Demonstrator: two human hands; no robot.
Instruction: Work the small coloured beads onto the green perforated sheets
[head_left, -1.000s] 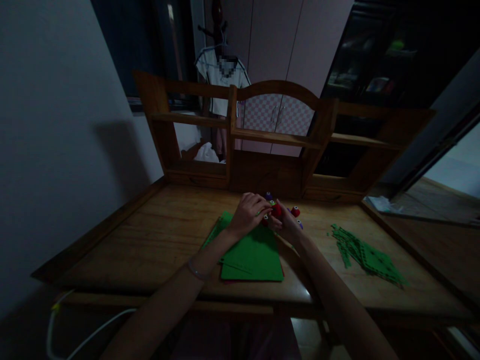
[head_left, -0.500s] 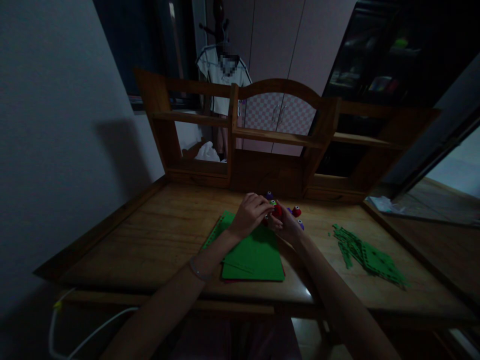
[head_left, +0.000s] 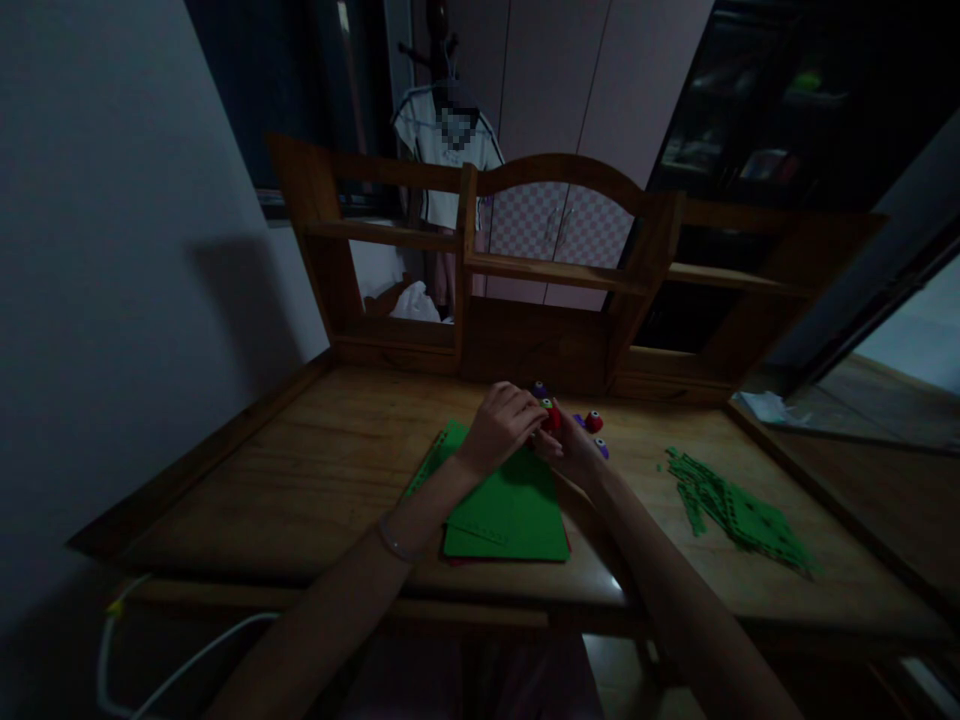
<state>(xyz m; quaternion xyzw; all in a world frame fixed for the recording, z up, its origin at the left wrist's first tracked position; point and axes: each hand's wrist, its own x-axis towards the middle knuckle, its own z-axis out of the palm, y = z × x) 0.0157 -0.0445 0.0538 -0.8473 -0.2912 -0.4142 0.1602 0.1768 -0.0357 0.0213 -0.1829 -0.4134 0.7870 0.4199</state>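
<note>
Above the far end of a stack of green sheets (head_left: 517, 515), both my hands meet around a small red figure (head_left: 553, 414) with a white-and-black eye and a bit of green on it. My right hand (head_left: 576, 455) is closed around the figure from the right. From the left, my left hand (head_left: 501, 422) pinches at its green part, fingertips pressed together; they partly cover it. Close behind and beside the hands lie a dark purple figure (head_left: 539, 388), a second red figure (head_left: 594, 421) and a bluish purple one (head_left: 601, 450), each with an eye.
Green perforated scraps (head_left: 750, 515) are piled on the right of the wooden desk (head_left: 300, 470). A narrow green strip (head_left: 480, 533) lies on the sheets. The desk's shelf unit (head_left: 540, 340) rises behind. A white cable (head_left: 109, 660) hangs by the front left edge.
My hands stay in nearly the same place. The red figure has shifted slightly between my fingers, and the left hand has moved a touch higher.
</note>
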